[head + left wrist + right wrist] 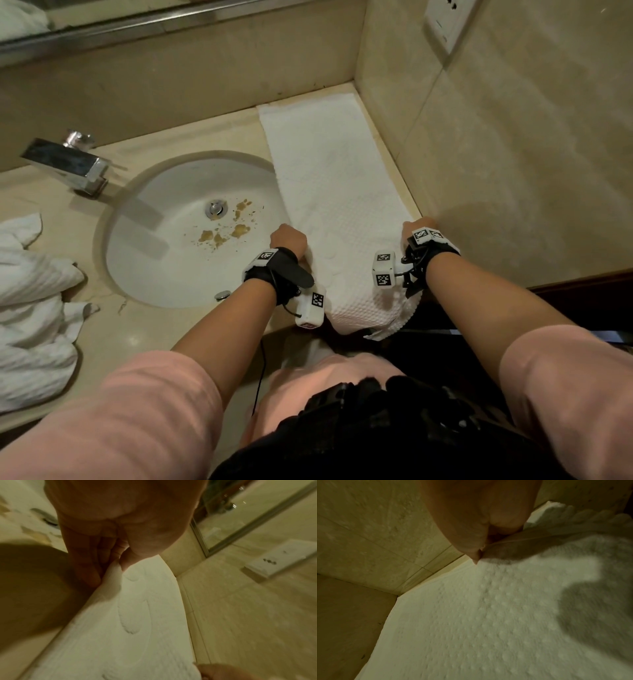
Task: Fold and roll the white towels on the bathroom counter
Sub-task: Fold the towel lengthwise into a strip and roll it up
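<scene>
A long white textured towel lies folded into a narrow strip on the counter's right side, running from the back corner to the front edge, where its near end hangs over. My left hand pinches the strip's left edge beside the sink. My right hand pinches the right edge close to the side wall. In the wrist views the towel spreads flat below each hand.
A white sink with brown stains and a chrome faucet sits left of the towel. A crumpled pile of white towels lies at the counter's far left. Beige walls close in behind and on the right, with a wall socket.
</scene>
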